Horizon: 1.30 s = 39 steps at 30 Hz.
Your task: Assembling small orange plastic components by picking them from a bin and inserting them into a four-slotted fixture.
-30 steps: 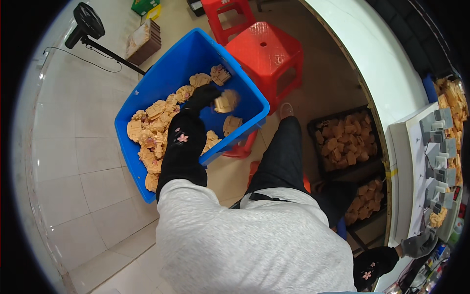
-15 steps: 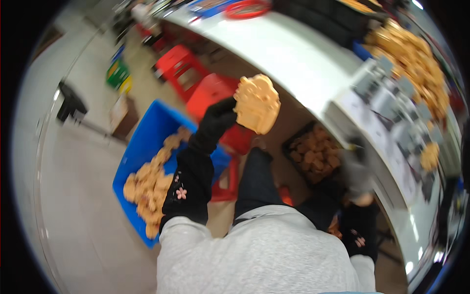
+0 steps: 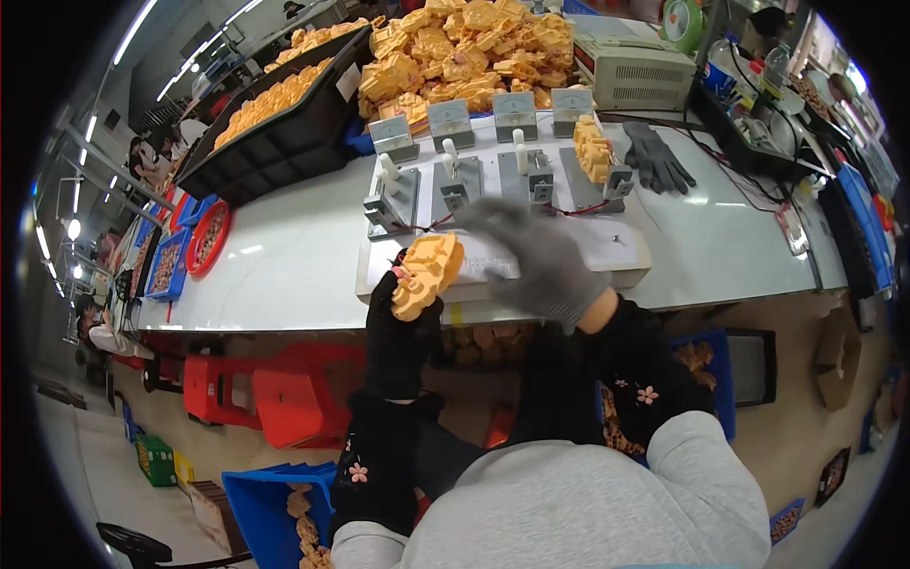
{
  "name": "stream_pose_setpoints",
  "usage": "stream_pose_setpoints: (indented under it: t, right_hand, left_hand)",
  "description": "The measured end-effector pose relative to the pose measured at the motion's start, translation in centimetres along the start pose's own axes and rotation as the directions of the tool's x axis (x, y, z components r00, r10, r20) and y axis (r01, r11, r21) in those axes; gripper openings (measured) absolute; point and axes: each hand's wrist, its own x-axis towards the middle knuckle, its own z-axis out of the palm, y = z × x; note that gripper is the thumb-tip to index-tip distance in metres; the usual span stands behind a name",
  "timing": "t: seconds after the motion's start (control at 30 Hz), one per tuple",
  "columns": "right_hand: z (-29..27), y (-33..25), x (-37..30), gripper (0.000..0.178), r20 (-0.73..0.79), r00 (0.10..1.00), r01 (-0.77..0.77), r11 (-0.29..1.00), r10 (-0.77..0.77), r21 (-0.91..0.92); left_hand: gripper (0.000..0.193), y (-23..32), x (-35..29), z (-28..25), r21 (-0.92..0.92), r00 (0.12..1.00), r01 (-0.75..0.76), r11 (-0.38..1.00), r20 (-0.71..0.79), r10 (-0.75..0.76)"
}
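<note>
My left hand (image 3: 406, 327), in a black glove, is closed on an orange-yellow moulded plastic piece (image 3: 428, 273) with raised details. It holds the piece tilted up at the near left edge of a white test board (image 3: 626, 277). To its right, my right hand (image 3: 542, 258), in a grey glove, is blurred by motion above the board. Its fingers stretch toward the left with the thumb apart, and nothing shows between them. On the board stand several metal clamps (image 3: 458, 185) with white plungers, backed by several small panel meters (image 3: 515, 116). A similar plastic piece (image 3: 592, 152) sits at the rightmost clamp.
A heap of plastic pieces (image 3: 464, 52) rises behind the board, beside a black crate (image 3: 284, 133) of more. At right lie an empty grey glove (image 3: 656, 159), cables and a beige instrument (image 3: 637, 76). Red stools (image 3: 299, 408) and a blue bin (image 3: 256, 517) stand below the table.
My view has swung from the bin at the left to the table. My left hand has brought the plastic piece to the board. My right hand has come up over the board.
</note>
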Motion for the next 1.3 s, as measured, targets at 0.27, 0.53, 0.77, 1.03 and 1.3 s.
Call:
stream_pose_setpoints:
  t: [0.27,0.53,0.77,1.03,1.3]
  right_hand:
    - [1.8,6.5,-1.9,0.027,-0.396,0.757,-0.447,0.854,0.520,0.266]
    - [1.8,6.2,-2.2,0.021,-0.284,0.805,-0.297,0.767,0.522,0.569]
    - [1.0,5.8,-2.3,0.021,-0.281,0.789,-0.374,0.790,0.546,0.486]
    - [1.9,5.2,-1.8,0.028,-0.498,0.777,-0.343,0.923,0.384,0.176]
    - [-3.1,7.2,-5.3,0.032,-0.823,0.398,-0.282,0.907,0.406,0.311]
  left_hand:
    - [0.046,6.0,10.0,3.4,-0.693,0.949,0.302,0.655,0.284,-0.137]
    - [0.053,1.7,19.1,11.4,0.040,0.939,-0.274,0.961,0.229,0.258]
    - [0.048,5.2,16.7,13.4,0.557,0.915,-0.291,0.778,0.400,0.055]
    - [0.037,3.4,15.6,11.7,0.557,0.950,-0.312,0.770,0.182,0.253]
    - [0.044,7.5,6.7,10.9,-0.484,0.799,0.478,0.733,0.586,-0.135]
